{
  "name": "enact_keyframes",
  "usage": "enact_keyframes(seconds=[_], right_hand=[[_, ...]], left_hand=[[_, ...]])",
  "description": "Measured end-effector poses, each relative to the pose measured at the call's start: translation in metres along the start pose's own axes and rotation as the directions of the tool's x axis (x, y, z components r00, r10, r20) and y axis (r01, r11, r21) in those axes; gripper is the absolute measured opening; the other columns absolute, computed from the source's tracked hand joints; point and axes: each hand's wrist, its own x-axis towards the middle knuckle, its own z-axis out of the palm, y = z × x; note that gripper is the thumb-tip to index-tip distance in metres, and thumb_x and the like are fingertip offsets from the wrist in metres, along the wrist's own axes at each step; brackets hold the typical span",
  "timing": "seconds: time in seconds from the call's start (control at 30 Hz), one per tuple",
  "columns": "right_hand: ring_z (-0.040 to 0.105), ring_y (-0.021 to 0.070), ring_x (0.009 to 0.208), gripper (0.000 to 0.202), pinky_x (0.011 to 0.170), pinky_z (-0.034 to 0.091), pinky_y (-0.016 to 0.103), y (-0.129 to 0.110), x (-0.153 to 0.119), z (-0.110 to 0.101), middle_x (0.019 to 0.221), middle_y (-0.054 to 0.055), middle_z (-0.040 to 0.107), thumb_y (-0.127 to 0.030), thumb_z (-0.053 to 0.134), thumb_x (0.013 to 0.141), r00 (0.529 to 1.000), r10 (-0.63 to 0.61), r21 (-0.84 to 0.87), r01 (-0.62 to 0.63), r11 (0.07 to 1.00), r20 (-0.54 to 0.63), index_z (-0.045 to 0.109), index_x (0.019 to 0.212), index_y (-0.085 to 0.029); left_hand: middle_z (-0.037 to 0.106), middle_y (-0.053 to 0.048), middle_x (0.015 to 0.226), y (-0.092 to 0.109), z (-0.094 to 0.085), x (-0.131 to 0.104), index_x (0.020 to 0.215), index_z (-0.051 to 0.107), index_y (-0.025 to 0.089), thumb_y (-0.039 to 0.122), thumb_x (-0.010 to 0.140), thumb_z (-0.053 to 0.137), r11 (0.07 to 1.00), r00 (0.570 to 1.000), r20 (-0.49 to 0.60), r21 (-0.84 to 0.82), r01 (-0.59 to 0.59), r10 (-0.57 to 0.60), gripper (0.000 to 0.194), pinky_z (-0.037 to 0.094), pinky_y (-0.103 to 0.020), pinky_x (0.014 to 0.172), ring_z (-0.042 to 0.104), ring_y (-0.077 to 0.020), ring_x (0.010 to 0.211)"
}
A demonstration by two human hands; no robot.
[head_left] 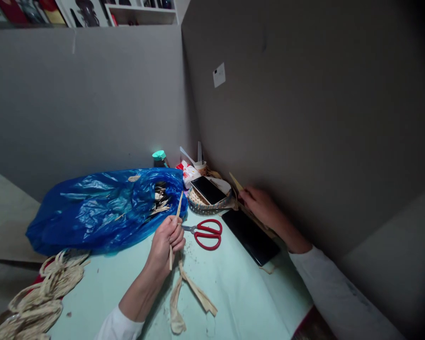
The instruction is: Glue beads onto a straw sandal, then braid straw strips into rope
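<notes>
My left hand (170, 236) is closed around a thin pale strip of dried plant husk (180, 205), whose ends poke out above and below the fist. Under that hand, more pale husk (198, 293) spreads in two tails on the table; whether it joins the held strip I cannot tell. Red-handled scissors (207, 234) lie just right of the left fist, their blades partly behind it. At the right, by the wall, my right hand (260, 203) pinches another pale yellowish strip (236, 182) that points up and left. Part of its fingers is hidden.
A blue plastic bag (92, 208) of husk pieces lies at the left, with braided husk (38, 297) before it. A phone (208, 190) rests on a shallow basket (207, 210). A black tablet-like slab (250, 236) lies below my right hand. Grey partitions (109, 104) enclose the pale-green table (241, 293).
</notes>
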Motion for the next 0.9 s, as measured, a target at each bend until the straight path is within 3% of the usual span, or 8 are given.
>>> enact_keyframes(seconds=[0.1, 0.17, 0.23, 0.33, 0.47, 0.63, 0.73, 0.9], right_hand=[[0.057, 0.0201, 0.064, 0.014, 0.057, 0.033, 0.028, -0.006, -0.009, 0.001, 0.072, 0.010, 0.061, -0.024, 0.047, 0.087, 1.000, -0.001, -0.434, -0.003, 0.901, -0.010, 0.056, 0.082, -0.015], [0.061, 0.0223, 0.070, 0.018, 0.060, 0.035, 0.029, -0.017, -0.016, 0.002, 0.082, 0.014, 0.065, -0.023, 0.046, 0.089, 0.999, -0.048, -0.571, 0.031, 0.820, -0.016, 0.059, 0.094, -0.012], [0.061, 0.0211, 0.075, 0.022, 0.065, 0.039, 0.029, -0.033, -0.023, 0.006, 0.087, 0.012, 0.066, -0.026, 0.044, 0.092, 0.983, -0.171, -0.405, 0.182, 0.896, 0.063, 0.060, 0.097, -0.013], [0.059, 0.0174, 0.079, 0.029, 0.071, 0.041, 0.026, -0.057, -0.036, 0.022, 0.086, 0.005, 0.066, -0.038, 0.044, 0.094, 0.884, -0.360, 0.145, 0.330, 0.933, 0.298, 0.064, 0.092, -0.017], [0.044, 0.0097, 0.058, 0.030, 0.053, 0.034, 0.022, -0.074, -0.056, 0.050, 0.067, -0.001, 0.052, -0.043, 0.055, 0.087, 0.813, -0.331, 0.576, -0.006, 0.817, 0.478, 0.062, 0.078, -0.016], [0.037, 0.0063, 0.056, 0.026, 0.050, 0.028, 0.020, -0.074, -0.066, 0.067, 0.067, -0.004, 0.044, -0.038, 0.063, 0.082, 0.714, -0.347, 0.687, -0.256, 0.680, 0.608, 0.055, 0.073, -0.014], [0.037, 0.0063, 0.057, 0.026, 0.051, 0.029, 0.019, -0.072, -0.062, 0.072, 0.069, -0.002, 0.048, -0.036, 0.062, 0.082, 0.688, -0.323, 0.669, -0.317, 0.673, 0.650, 0.052, 0.071, -0.014], [0.033, 0.0052, 0.051, 0.031, 0.045, 0.020, 0.019, -0.060, -0.046, 0.084, 0.067, -0.002, 0.053, -0.040, 0.065, 0.079, 0.680, -0.210, 0.601, -0.408, 0.687, 0.702, 0.047, 0.072, -0.016]], left_hand=[[0.024, 0.012, 0.044, 0.001, -0.002, -0.009, 0.074, 0.050, 0.016, 0.031, 0.080, 0.065, 1.000, 1.000, -0.013, 0.023, 0.018, -0.018, 0.022, 0.019, -0.015, 0.035, 0.015, -0.0031, 0.037], [0.030, 0.011, 0.045, 0.001, 0.000, -0.018, 0.072, 0.047, 0.017, 0.032, 0.079, 0.066, 0.999, 0.999, -0.029, 0.007, 0.037, -0.037, 0.025, 0.025, -0.014, 0.037, 0.023, -0.0036, 0.038], [0.037, 0.009, 0.046, 0.002, 0.006, -0.030, 0.072, 0.046, 0.018, 0.032, 0.078, 0.067, 0.998, 0.998, -0.030, -0.006, 0.059, -0.059, 0.026, 0.029, -0.015, 0.039, 0.030, -0.0043, 0.040], [0.045, 0.007, 0.045, 0.000, 0.017, -0.054, 0.074, 0.050, 0.017, 0.034, 0.080, 0.063, 0.993, 0.995, 0.002, 0.060, 0.098, -0.098, 0.022, 0.033, -0.016, 0.039, 0.036, -0.0056, 0.038], [0.065, -0.004, 0.058, -0.002, 0.026, -0.084, 0.074, 0.056, 0.015, 0.035, 0.083, 0.058, 0.957, 0.984, 0.052, 0.244, 0.156, -0.173, 0.022, 0.045, -0.023, 0.047, 0.055, -0.0113, 0.044], [0.070, -0.009, 0.070, 0.008, 0.010, -0.098, 0.076, 0.069, 0.010, 0.036, 0.081, 0.060, 0.877, 0.976, 0.062, 0.453, 0.158, -0.207, 0.028, 0.048, -0.025, 0.059, 0.061, -0.0141, 0.059], [0.067, -0.006, 0.069, 0.019, -0.007, -0.094, 0.076, 0.070, 0.011, 0.039, 0.082, 0.056, 0.821, 0.994, -0.008, 0.563, 0.094, -0.108, 0.032, 0.044, -0.024, 0.053, 0.055, -0.0123, 0.055], [0.064, -0.001, 0.067, 0.022, -0.038, -0.080, 0.073, 0.067, 0.016, 0.036, 0.080, 0.057, 0.488, 0.983, -0.149, 0.869, 0.077, 0.110, 0.023, 0.036, -0.026, 0.053, 0.049, -0.0120, 0.051]])
